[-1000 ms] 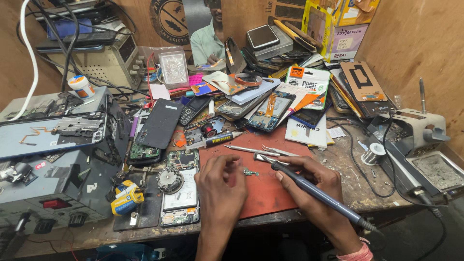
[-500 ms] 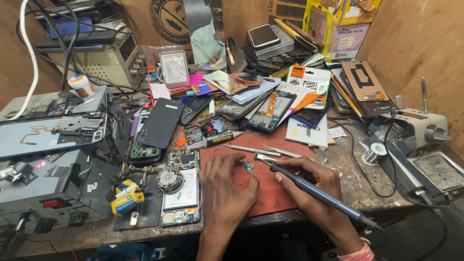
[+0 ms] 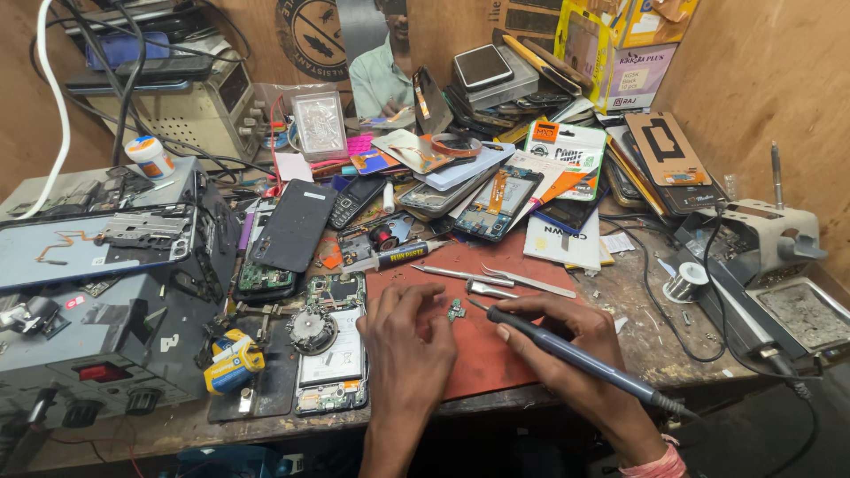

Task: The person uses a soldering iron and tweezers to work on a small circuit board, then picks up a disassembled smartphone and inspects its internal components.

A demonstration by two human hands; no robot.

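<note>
Where the red rubber work mat [image 3: 496, 354] lies near the front edge of the cluttered wooden bench [image 3: 637, 336], rests a tiny green circuit board [image 3: 457, 311], small and flat. Pinned at its left edge by the fingertips of the left hand [image 3: 409, 341], fingers bent and pressed together. Met from the right by the tip of a slim dark blue soldering iron [image 3: 575, 356], gripped pen-fashion by the right hand [image 3: 567, 345], thumb and fingers closed round the barrel. Just beyond, silver steel tweezers [image 3: 496, 278] on the mat. To the left, an opened phone with its white battery showing [image 3: 329, 341]. Far right, a grey soldering stand [image 3: 770, 239] and a solder spool [image 3: 686, 284]
</note>
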